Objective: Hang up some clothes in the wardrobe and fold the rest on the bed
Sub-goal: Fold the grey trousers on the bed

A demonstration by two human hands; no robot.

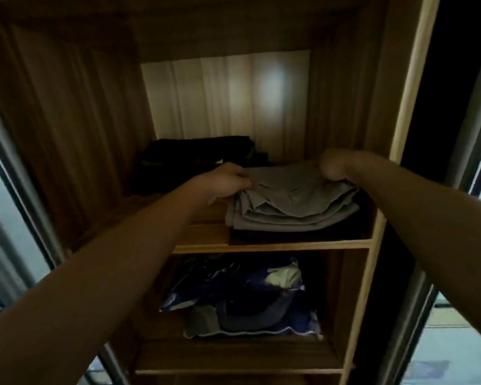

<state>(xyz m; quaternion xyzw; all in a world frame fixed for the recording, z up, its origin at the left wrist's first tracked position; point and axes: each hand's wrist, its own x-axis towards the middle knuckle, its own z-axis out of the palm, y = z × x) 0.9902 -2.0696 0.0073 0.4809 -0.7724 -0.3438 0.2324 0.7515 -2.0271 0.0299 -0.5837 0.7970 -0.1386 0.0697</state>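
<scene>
– Dim brown wooden wardrobe (pixel 67 120), doors open, and both arms are reaching in to the upper plank shelf (pixel 261 248). What have we got?

– It's the soft grey folded garment (pixel 289 201), sitting at the right end of that shelf, stacked on a dark folded piece (pixel 303 232). The left hand (pixel 228 182) has its fingers closed on the left edge. The right hand (pixel 332 168) is blurred, but its fingers look curled onto the far right corner.

– How is that going to handle?

– Light and limp, I'd say. Thin cloth in several loose layers, with nothing stiff in it. Lifted by one edge, it sags and the fold spills open.

– So where do you take it?

– Both sides at once, fingers under the whole stack of layers and thumbs on top. The bottom layer has to come too, and the dark piece beneath has to be left behind.

– Anything nearby to snag?

– A black folded pile (pixel 195 154) sits behind, to the left, close to the left hand. A blue-and-white patterned bundle (pixel 233 284) lies on the shelf below, well out of the way.
</scene>
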